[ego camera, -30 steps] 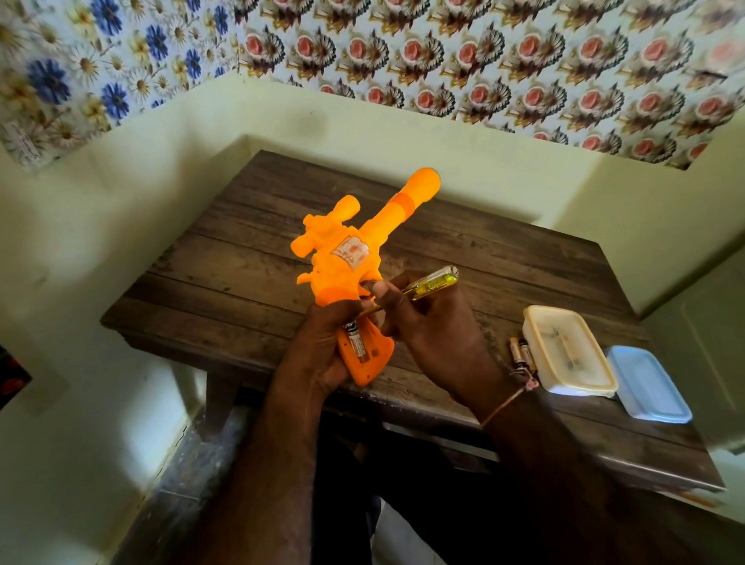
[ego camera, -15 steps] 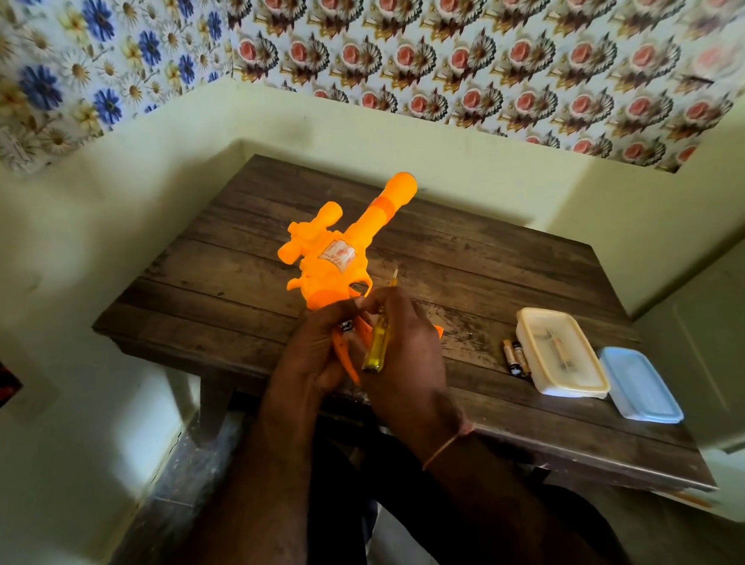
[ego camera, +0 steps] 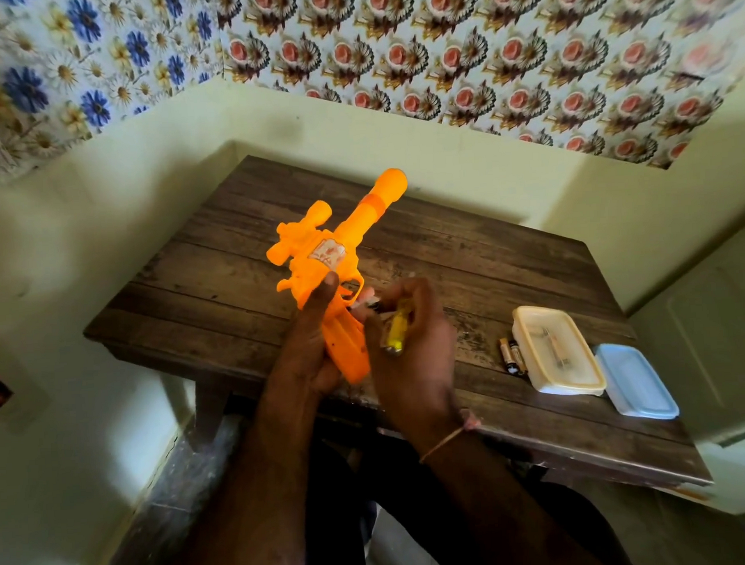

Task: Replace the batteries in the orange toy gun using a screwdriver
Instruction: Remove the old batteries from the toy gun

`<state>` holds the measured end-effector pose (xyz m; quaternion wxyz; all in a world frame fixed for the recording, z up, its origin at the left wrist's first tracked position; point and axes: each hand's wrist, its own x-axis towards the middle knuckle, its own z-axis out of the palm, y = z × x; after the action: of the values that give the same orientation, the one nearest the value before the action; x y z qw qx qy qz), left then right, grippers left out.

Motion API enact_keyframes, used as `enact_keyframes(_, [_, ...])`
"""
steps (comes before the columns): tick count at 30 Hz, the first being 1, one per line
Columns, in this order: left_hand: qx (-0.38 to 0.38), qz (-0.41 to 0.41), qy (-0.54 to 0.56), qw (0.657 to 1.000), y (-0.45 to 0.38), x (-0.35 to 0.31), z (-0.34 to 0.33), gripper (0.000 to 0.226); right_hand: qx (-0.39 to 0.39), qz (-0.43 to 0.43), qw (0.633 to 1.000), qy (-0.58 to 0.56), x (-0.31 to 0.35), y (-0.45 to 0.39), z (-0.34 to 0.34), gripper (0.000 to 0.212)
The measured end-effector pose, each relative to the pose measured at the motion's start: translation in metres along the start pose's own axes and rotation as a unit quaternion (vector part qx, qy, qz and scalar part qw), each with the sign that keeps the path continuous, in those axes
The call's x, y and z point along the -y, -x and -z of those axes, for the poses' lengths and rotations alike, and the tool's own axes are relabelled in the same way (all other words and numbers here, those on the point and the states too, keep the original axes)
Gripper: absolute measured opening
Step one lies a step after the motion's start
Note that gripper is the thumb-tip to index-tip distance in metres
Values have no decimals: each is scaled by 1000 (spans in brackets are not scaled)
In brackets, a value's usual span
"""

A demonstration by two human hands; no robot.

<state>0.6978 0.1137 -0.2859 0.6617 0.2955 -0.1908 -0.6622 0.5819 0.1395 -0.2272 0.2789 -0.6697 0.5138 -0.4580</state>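
Above the planked wooden table (ego camera: 234,284), glossy orange plastic toy gun (ego camera: 327,263) in both hands.

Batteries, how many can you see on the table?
2. Both batteries lie side by side on the wooden table, right against the left side of the clear plastic box. More may be hidden inside the toy gun or behind the hands.

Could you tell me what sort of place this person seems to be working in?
Most likely a room in a home: floral wallpaper above a painted wall, a worn wooden table set in the corner, and plastic food containers on it.
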Motion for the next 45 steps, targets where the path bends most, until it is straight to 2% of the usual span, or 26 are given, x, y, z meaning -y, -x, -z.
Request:
enact_keyframes(2, [-42, -30, -20, 998, 2, -3, 0, 72, -29, -7, 998, 51, -8, -9, 22, 29])
enact_keyframes(4, [-68, -63, -24, 995, 3, -5, -2, 64, -20, -23, 990, 141, -24, -17, 44, 25])
enact_keyframes(6, [-62, -71, -22, 995, 4, -4, -5, 63, 7, -50, 971, 232, -42, -20, 60, 24])
enact_keyframes(9, [-52, -74, -30, 995, 6, -5, -10, 64, 44, -83, 948, 303, -62, -21, 75, 29])
enact_keyframes(14, [-42, -84, -33, 995, 8, -5, -11, 78, 90, -51, 919, 381, -74, -18, 73, 23])
enact_keyframes(16, [-45, -83, -28, 995, 7, -6, -8, 84, 91, -37, 915, 391, -76, -18, 70, 20])
enact_keyframes(21, [-59, -95, -13, 994, 7, -8, -9, 79, 95, -25, 907, 410, -72, -18, 72, 26])
enact_keyframes(24, [-74, -104, -10, 992, 6, -9, -8, 77, 74, 14, 927, 367, -62, -17, 69, 29])
enact_keyframes(26, [-92, -105, -4, 990, 6, -11, -7, 74, 95, 37, 939, 328, -54, -18, 60, 36])
enact_keyframes(29, [-125, -120, 3, 985, 7, -16, -1, 72, 138, 84, 937, 309, -45, -15, 43, 43])
enact_keyframes(31, [-146, -140, 7, 979, 8, -22, 5, 70, 151, 76, 939, 300, -38, -13, 35, 33])
enact_keyframes(33, [-160, -153, 18, 975, 11, -29, 9, 68, 161, 64, 926, 336, -35, -12, 28, 24])
enact_keyframes(37, [-183, -163, 20, 969, 12, -35, 14, 68, 187, 2, 908, 375, -28, -21, 12, 45])
enact_keyframes(41, [-173, -160, 26, 972, 16, -34, 9, 64, 232, -29, 898, 371, -26, -37, -2, 41])
enact_keyframes(45, [-155, -150, 44, 975, 18, -32, 4, 64, 241, 1, 883, 403, -25, -46, -15, 38])
